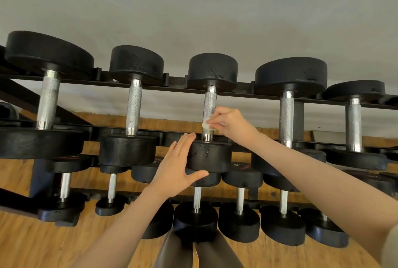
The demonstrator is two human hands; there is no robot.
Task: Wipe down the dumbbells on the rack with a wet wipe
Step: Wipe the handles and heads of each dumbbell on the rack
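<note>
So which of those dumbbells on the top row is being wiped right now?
The middle dumbbell: the right hand holds the wet wipe on its handle, and the left hand rests against its near weight.

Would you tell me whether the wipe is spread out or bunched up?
Bunched up: the wipe is a small white wad pinched by the right hand against the handle.

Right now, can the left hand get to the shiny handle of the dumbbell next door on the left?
Probably yes. The left hand rests open on the middle dumbbell's near head, and the neighbouring handle stands bare with nothing across the gap.
</note>
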